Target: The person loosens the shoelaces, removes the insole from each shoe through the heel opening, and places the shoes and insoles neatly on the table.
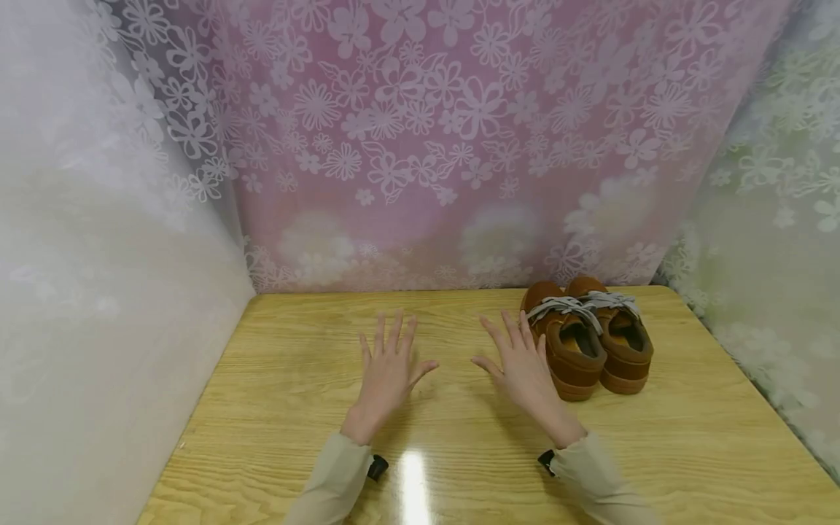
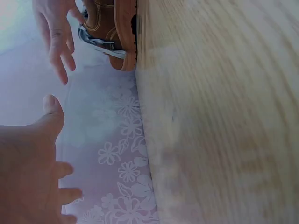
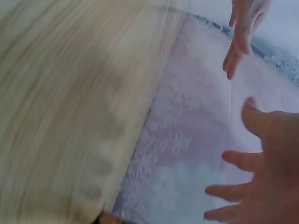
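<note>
Both hands are held over the table with fingers spread, and neither holds anything. My left hand (image 1: 386, 372) is left of the middle, its thumb pointing inward. My right hand (image 1: 525, 368) is to the right, overlapping in view the edge of a brown shoe (image 1: 577, 372) with grey laces; whether it touches the shoe I cannot tell. A second brown shoe (image 1: 626, 354) stands beside the first, toes toward the back. In the left wrist view a shoe (image 2: 103, 23) appears past the fingers of the other hand.
The wooden table (image 1: 295, 350) has a light strip of glare near its front. A pink flowered cloth (image 1: 420, 146) hangs along the back edge. Pale cloth walls stand at the left (image 1: 118, 255) and right (image 1: 774, 255). A black band (image 1: 377, 467) shows at the left cuff.
</note>
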Tool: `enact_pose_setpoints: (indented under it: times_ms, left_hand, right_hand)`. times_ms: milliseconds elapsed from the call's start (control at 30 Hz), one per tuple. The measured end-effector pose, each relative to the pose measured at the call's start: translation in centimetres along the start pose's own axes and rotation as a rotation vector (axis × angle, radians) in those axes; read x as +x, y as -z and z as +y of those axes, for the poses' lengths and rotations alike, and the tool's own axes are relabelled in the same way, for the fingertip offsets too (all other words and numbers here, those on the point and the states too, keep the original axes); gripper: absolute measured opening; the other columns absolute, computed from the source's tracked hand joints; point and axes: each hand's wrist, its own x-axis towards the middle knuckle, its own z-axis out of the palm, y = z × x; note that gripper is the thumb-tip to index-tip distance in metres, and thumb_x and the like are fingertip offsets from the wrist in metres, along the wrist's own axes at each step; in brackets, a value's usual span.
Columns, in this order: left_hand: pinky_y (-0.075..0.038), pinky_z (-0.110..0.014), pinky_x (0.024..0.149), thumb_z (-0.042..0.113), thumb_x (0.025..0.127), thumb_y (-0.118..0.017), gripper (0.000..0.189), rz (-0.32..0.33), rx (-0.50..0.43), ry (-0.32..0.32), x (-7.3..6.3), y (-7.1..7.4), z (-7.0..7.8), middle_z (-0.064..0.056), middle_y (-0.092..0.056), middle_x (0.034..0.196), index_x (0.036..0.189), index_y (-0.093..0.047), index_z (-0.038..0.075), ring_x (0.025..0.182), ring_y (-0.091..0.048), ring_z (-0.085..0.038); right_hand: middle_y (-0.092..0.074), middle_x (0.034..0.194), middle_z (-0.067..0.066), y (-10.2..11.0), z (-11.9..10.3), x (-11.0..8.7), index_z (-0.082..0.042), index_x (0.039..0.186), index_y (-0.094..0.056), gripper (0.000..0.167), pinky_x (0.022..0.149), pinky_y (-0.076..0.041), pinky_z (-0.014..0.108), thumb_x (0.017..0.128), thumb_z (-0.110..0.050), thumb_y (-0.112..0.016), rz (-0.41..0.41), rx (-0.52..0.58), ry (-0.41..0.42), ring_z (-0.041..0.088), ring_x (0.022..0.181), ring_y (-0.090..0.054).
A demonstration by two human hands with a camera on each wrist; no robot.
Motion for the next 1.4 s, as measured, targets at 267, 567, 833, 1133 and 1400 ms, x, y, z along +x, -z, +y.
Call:
enact_pose_setpoints:
  times_ms: [267, 567, 833, 1133, 1400]
  left_hand:
    - [-0.042, -0.060, 0.108, 0.036, 0.103, -0.061, 0.034, 0.018, -0.011, -0.034, 1.3, 1.0, 1.3, -0.006, -0.071, 0.125, 0.127, -0.071, 0.014, 0.114, -0.067, -0.030]
    - [-0.059, -0.037, 0.085, 0.030, 0.103, -0.062, 0.024, 0.111, -0.013, -0.168, 3.3, 0.7, 4.9, -0.002, -0.076, 0.110, 0.119, -0.074, 0.016, 0.093, -0.073, -0.018]
    - [-0.056, -0.030, 0.091, 0.028, 0.105, -0.059, 0.027, 0.062, -0.064, -0.295, 4.6, -0.8, 9.9, 0.000, -0.071, 0.122, 0.128, -0.068, 0.016, 0.109, -0.069, -0.017]
    - [-0.044, -0.025, 0.108, 0.034, 0.109, -0.047, 0.043, -0.173, -0.043, -0.418, 5.3, -3.9, 15.6, 0.004, -0.054, 0.148, 0.150, -0.049, 0.020, 0.131, -0.055, -0.012]
    - [-0.028, -0.025, 0.120, 0.039, 0.111, -0.037, 0.051, -0.245, 0.079, -0.489, 6.0, -6.5, 18.3, 0.005, -0.040, 0.159, 0.158, -0.036, 0.021, 0.146, -0.037, -0.012]
  right_hand:
    - [-0.060, 0.138, 0.021, 3.5, 4.7, 0.2, -0.006, 0.126, -0.070, 0.035, 0.108, -0.039, 0.064, 0.092, -0.011, -0.076, 0.273, 0.080, 0.137, 0.045, 0.139, -0.042]
    - [-0.056, 0.139, 0.023, 6.6, 10.8, 0.6, -0.003, 0.131, -0.065, 0.038, 0.086, -0.050, 0.063, 0.094, 0.002, -0.069, 0.266, 0.052, 0.123, 0.048, 0.126, -0.051]
    - [-0.048, 0.146, 0.027, 6.6, 13.6, 0.5, 0.000, 0.141, -0.055, 0.051, 0.050, -0.038, 0.032, 0.093, 0.003, -0.069, 0.053, -0.022, 0.108, 0.038, 0.080, -0.064]
    - [-0.060, 0.139, 0.020, 5.5, 14.6, 0.4, -0.009, 0.137, -0.064, 0.055, 0.043, -0.026, 0.025, 0.085, 0.005, -0.077, 0.180, -0.026, 0.101, 0.005, 0.041, -0.027]
    - [-0.063, 0.137, 0.017, 5.3, 14.2, 0.5, -0.011, 0.134, -0.067, 0.052, 0.039, -0.025, 0.024, 0.086, 0.004, -0.076, 0.206, 0.009, 0.037, 0.006, 0.037, -0.021]
